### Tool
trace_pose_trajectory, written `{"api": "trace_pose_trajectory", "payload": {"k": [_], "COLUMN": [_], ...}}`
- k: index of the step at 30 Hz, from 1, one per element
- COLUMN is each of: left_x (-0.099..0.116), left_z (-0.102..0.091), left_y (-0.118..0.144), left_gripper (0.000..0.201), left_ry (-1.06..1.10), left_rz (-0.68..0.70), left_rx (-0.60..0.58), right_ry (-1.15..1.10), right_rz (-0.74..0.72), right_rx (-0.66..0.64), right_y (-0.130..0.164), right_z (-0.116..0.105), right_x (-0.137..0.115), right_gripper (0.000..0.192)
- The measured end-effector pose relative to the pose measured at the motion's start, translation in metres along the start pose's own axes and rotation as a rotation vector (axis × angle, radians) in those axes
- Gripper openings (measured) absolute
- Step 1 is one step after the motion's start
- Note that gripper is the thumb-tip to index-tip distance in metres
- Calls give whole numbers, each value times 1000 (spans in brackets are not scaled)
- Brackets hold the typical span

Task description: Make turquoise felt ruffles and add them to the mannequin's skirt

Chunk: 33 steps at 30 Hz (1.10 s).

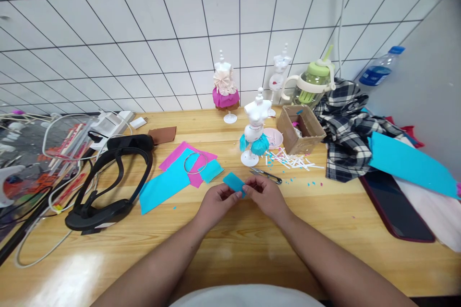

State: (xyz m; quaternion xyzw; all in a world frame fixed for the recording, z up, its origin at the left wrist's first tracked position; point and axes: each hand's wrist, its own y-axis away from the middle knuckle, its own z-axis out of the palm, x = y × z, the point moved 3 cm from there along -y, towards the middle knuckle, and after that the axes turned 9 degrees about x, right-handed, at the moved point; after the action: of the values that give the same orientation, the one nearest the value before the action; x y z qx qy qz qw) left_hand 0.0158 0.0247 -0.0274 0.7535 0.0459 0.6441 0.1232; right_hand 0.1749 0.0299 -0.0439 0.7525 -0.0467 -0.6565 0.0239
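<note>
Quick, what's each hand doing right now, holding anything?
Left hand: pinching the small blue paper piece.
Right hand: pinching the same blue piece from the other side.

No readable text, brand, number or sign can be made out. A blue label is wrapped around the water bottle at the far right, but its print is too small and blurred to be read. Red and white markings are seen on the clear packets at the left, and these too are illegible.
</note>
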Motion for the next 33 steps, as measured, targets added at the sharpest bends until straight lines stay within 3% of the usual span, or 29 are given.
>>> {"api": "trace_pose_trajectory", "payload": {"k": [8, 14, 21, 26, 29, 33], "left_x": [-3, -4, 5, 3, 1, -2], "left_z": [2, 5, 2, 3, 2, -7], "left_y": [2, 6, 7, 4, 2, -2], "left_gripper": [23, 21, 37, 26, 25, 33], "left_ry": [-109, -216, -39, 1, -6, -56], "left_rz": [55, 94, 46, 42, 30, -39], "left_rx": [-70, -157, -225, -202, -150, 42], "right_ry": [-32, 12, 29, 105, 300, 848], "right_rz": [-53, -35, -41, -113, -281, -559], "right_rx": [-43, -33, -3, -7, 30, 256], "right_y": [2, 3, 2, 5, 2, -6], "right_z": [-3, -3, -6, -5, -17, -42], "right_x": [-11, -10, -12, -18, -24, -27], "right_gripper": [26, 17, 18, 18, 20, 18]}}
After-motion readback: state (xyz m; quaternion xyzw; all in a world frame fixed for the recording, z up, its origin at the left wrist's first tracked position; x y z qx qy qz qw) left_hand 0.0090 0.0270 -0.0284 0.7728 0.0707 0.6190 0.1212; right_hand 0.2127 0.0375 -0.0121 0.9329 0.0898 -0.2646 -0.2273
